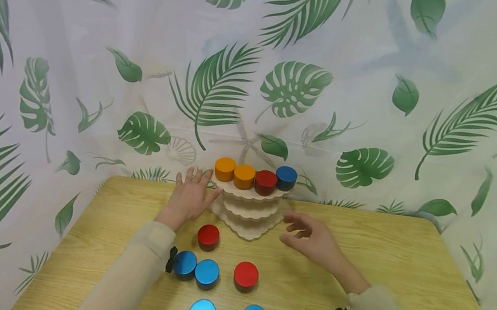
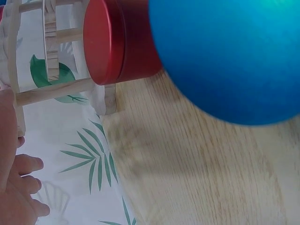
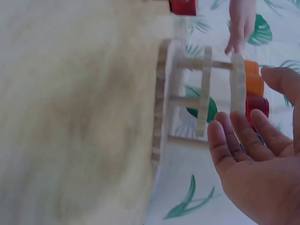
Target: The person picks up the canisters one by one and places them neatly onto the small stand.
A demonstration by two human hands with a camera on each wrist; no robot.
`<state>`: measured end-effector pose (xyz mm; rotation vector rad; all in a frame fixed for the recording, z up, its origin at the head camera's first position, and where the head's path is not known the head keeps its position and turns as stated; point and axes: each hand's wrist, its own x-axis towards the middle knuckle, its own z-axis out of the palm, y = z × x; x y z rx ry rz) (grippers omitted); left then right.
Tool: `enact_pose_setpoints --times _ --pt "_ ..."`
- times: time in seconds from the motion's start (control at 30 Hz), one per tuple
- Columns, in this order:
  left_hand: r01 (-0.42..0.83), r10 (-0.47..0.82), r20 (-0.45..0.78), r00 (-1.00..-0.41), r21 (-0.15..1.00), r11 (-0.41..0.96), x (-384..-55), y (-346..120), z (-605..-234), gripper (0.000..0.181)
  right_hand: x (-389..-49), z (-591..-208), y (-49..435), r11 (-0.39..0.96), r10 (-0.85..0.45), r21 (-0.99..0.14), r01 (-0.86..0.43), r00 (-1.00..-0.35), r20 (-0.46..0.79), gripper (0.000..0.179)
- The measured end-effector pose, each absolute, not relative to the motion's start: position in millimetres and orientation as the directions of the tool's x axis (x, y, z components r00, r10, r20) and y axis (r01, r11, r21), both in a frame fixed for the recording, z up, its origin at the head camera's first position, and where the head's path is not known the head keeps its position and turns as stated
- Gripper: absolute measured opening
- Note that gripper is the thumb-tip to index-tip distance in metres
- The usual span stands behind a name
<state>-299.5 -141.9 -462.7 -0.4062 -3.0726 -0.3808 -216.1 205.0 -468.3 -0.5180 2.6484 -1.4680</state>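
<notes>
A three-tiered wooden stand (image 1: 249,209) with scalloped shelves stands at the back of the table. On its top shelf sit two orange round tins (image 1: 244,176), a dark red tin (image 1: 265,183) and a blue tin (image 1: 285,178). My left hand (image 1: 190,194) is at the stand's left side, fingers extended, thumb right at the top shelf's edge. To the right of the stand, my right hand (image 1: 312,239) hovers with loosely bent fingers. In the right wrist view its palm (image 3: 262,173) shows nothing held, and its fingertips overlap the top shelf.
Below the stand lie a red tin (image 1: 208,237), another red tin (image 1: 246,276) and several blue tins (image 1: 207,274), the nearest along the bottom of the head view. Behind the wooden table (image 1: 355,269) hangs a leaf-printed cloth (image 1: 349,120).
</notes>
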Motion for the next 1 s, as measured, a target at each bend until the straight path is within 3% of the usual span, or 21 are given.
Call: enact_pose_setpoints --times 0.63,1.0 --pt "0.255 0.249 0.054 -0.967 0.23 0.939 -299 -141 -463 0.077 -173 -505 186 0.362 -0.545 -0.904 -0.228 -0.839 -0.007 0.056" --pt "0.259 0.252 0.06 -0.966 0.232 0.938 -300 -141 -464 0.077 -167 -520 173 0.398 -0.578 -0.888 -0.229 -0.815 -0.049 0.058"
